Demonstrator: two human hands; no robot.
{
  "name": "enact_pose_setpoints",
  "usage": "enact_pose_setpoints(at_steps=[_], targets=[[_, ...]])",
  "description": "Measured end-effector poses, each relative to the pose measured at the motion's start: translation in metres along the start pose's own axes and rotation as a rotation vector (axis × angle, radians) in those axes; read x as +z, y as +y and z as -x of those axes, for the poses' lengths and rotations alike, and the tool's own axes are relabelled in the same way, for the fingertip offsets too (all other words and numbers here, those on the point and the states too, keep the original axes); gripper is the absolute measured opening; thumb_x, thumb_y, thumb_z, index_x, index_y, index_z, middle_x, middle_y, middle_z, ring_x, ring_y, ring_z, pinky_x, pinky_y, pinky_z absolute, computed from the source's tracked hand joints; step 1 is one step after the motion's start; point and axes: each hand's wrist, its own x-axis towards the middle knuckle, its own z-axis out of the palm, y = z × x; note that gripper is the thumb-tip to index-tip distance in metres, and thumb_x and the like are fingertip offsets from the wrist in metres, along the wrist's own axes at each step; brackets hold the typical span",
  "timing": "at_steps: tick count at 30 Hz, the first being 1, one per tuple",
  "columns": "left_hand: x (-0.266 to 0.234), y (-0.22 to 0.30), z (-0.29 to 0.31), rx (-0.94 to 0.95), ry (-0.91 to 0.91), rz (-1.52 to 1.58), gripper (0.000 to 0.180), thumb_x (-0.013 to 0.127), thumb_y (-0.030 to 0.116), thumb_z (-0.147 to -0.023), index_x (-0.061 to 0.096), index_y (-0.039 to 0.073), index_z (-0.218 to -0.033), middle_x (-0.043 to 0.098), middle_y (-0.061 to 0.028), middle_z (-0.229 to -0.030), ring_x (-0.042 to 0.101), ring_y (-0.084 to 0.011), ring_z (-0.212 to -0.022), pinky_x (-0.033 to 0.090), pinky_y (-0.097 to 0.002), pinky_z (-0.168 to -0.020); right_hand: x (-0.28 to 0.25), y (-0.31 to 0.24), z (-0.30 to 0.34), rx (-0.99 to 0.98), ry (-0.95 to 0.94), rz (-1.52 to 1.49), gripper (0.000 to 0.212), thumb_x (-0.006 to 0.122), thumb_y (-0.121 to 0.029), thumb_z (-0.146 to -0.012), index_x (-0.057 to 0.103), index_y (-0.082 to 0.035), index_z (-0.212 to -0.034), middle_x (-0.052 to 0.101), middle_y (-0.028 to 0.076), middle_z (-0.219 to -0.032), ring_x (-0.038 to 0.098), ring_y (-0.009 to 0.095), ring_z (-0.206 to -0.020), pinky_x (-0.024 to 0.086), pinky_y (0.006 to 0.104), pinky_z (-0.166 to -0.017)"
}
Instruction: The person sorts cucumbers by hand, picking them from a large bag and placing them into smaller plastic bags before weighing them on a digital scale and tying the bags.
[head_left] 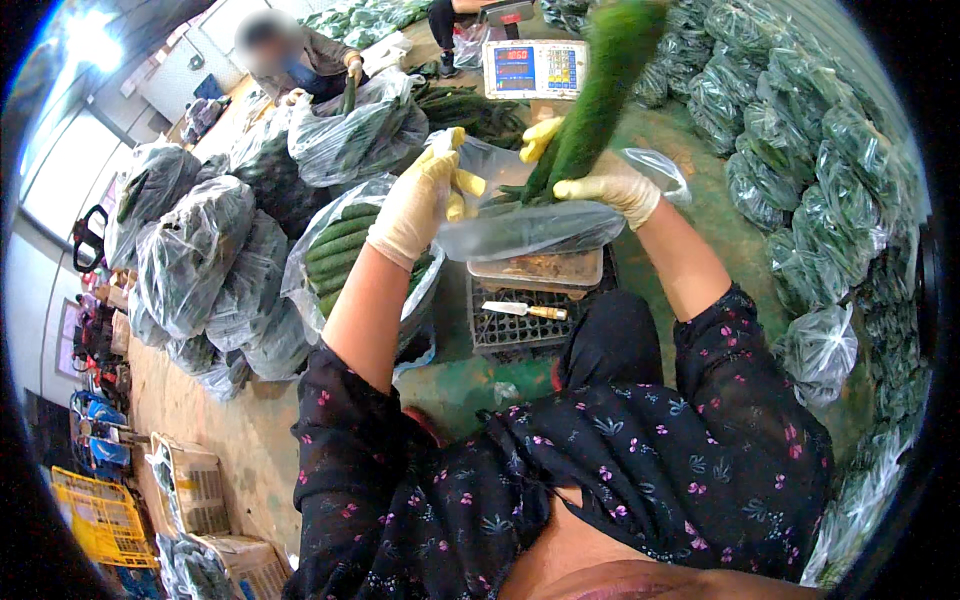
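Observation:
My right hand point(600, 190), in a pale glove with yellow fingertips, grips a long dark green cucumber point(608, 85) that tilts up toward the top of the view. Its lower end is over an open clear plastic bag point(530, 235), where darker green tips show. My left hand point(425, 200), gloved alike, has its fingers curled at the left side of this bag's mouth; part of the grip is hidden. Left of the bag, an open plastic bag of stacked cucumbers point(345, 250) lies partly behind my left forearm.
A digital scale point(535, 70) stands beyond the bag. Below are a shallow tray point(540, 270) and a black crate point(500, 335) with a knife point(525, 310) on it. Filled bags point(195, 255) crowd the left, more bags point(820, 200) the right. Another person point(310, 70) handles cucumbers at far left.

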Motion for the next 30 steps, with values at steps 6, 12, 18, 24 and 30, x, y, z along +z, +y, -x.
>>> enact_pose_setpoints(at_steps=[6, 12, 18, 24, 30], targets=[[-0.017, 0.004, 0.019, -0.064, 0.061, 0.210, 0.042, 0.040, 0.035, -0.096, 0.044, 0.012, -0.131, 0.055, -0.0035, -0.071, 0.048, -0.0106, -0.052, 0.046, -0.0247, -0.048, -0.038, 0.059, 0.007, 0.481, -0.062, 0.714, 0.083, 0.075, -0.010, -0.057, 0.037, -0.005, -0.131, 0.056, 0.015, -0.113, 0.053, 0.022, -0.107, 0.041, 0.0311, -0.093], [-0.035, -0.002, 0.002, -0.066, -0.054, 0.242, 0.043, 0.044, 0.040, -0.092, 0.044, 0.015, -0.128, 0.056, -0.0051, -0.074, 0.052, -0.0153, -0.058, 0.047, -0.0307, -0.054, -0.086, 0.133, 0.026, 0.651, -0.067, 1.274, 0.089, 0.079, -0.015, -0.052, 0.040, -0.005, -0.131, 0.049, 0.020, -0.127, 0.047, 0.032, -0.119, 0.040, 0.0361, -0.099], [-0.024, -0.023, -0.008, 0.023, -0.018, 0.229, 0.051, 0.058, 0.034, -0.086, 0.039, 0.015, -0.129, 0.056, -0.0081, -0.097, 0.057, -0.0199, -0.085, 0.050, -0.0338, -0.065, -0.037, 0.103, 0.006, 0.709, -0.120, 1.231, 0.106, 0.083, -0.037, -0.052, 0.030, -0.005, -0.138, 0.040, 0.022, -0.135, 0.040, 0.034, -0.125, 0.034, 0.0378, -0.104], [-0.026, -0.039, -0.004, 0.009, 0.015, 0.325, 0.046, 0.057, 0.018, -0.087, 0.039, 0.012, -0.129, 0.049, -0.0063, -0.103, 0.059, -0.0222, -0.085, 0.048, -0.0348, -0.066, -0.032, 0.026, 0.023, 0.636, -0.083, 1.015, 0.108, 0.081, -0.030, -0.055, 0.022, -0.010, -0.143, 0.030, 0.023, -0.143, 0.034, 0.035, -0.130, 0.030, 0.0368, -0.107], [-0.020, -0.042, -0.002, 0.028, 0.084, 0.355, 0.040, 0.059, 0.017, -0.087, 0.046, 0.011, -0.125, 0.057, -0.0095, -0.096, 0.059, -0.0236, -0.083, 0.049, -0.0360, -0.070, -0.030, -0.020, 0.047, 0.501, 0.016, 0.886, 0.105, 0.080, -0.025, -0.057, 0.023, -0.009, -0.143, 0.032, 0.019, -0.143, 0.035, 0.033, -0.130, 0.030, 0.0368, -0.107]])
